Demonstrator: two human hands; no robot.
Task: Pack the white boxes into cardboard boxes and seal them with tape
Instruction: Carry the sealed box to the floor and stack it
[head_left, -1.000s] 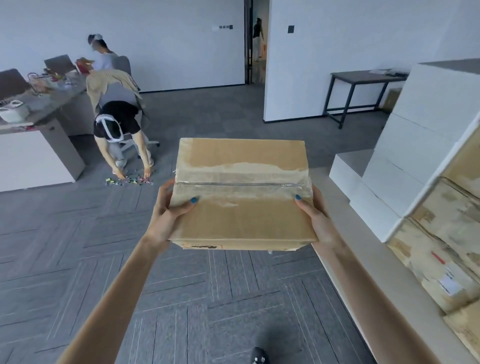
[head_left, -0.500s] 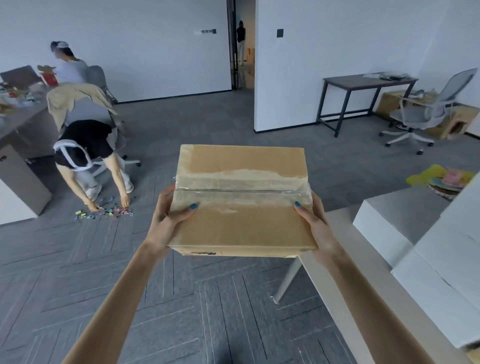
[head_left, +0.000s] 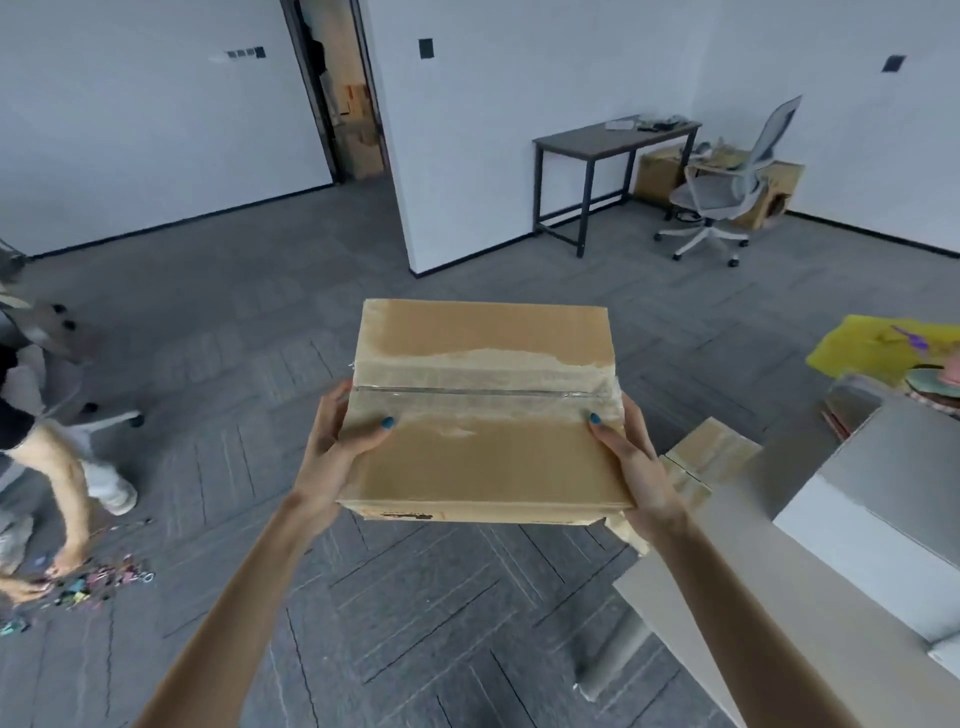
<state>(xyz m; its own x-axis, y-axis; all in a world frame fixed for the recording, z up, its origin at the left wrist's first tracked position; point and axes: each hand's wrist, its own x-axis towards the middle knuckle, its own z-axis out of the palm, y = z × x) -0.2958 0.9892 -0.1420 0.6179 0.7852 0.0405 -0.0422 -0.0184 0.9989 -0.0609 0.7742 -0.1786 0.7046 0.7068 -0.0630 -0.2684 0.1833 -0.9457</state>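
Cardboard box, taped along its top seam, is in the air above the grey carpet floor; the left hand and the right hand grip its sides, thumbs on top. Better keep it level and set it down gently. At right, the pale surface carries a white box; an office chair stands behind.

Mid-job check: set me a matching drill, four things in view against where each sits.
Things: 1 cardboard box; 2 white box; 3 chair; 4 coloured bits.
Places: A by the dark desk; B scattered on the floor, left; C gripped by left hand and right hand; D on the table.
Pairs: 1-C; 2-D; 3-A; 4-B.
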